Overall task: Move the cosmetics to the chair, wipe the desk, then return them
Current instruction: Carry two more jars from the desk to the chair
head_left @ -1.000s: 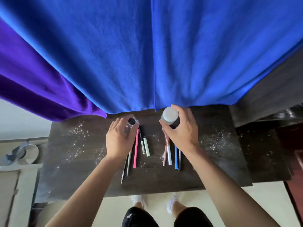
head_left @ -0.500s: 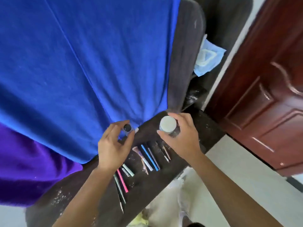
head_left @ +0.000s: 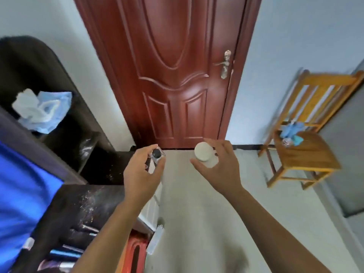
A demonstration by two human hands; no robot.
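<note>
A pale-walled room is seen, with a red-brown panelled door (head_left: 177, 75) filling the upper centre of the frame and a grey floor (head_left: 197, 223) spread below it. At the right of the frame a wooden chair (head_left: 311, 156) is set near the wall, and a crumpled blue cloth (head_left: 293, 130) is laid at the back of its seat. The lower left is taken up by a dark bench (head_left: 88, 201), whose top is dusted with pale specks; a blue fabric (head_left: 21, 194) is draped along the left edge of the frame. Several slender cosmetic sticks (head_left: 65, 255) are seen lying on the bench at the bottom left, blurred and partly hidden by the left forearm. In the upper left a dark shelf unit (head_left: 29, 62) is seen, with a light blue rag (head_left: 43, 111) bundled on it.

Both hands are held out in mid-air at the centre of the frame, just below the foot of the door and well apart from the chair. A small clear bottle (head_left: 157, 155) with a black cap is pinched by the left grip (head_left: 139, 174) between thumb and fingertips. A white-lidded jar (head_left: 203, 154) is held by the right grip (head_left: 220, 170), whose fingers are curled round its body beneath the lid. The two containers are level with each other and not touching.
</note>
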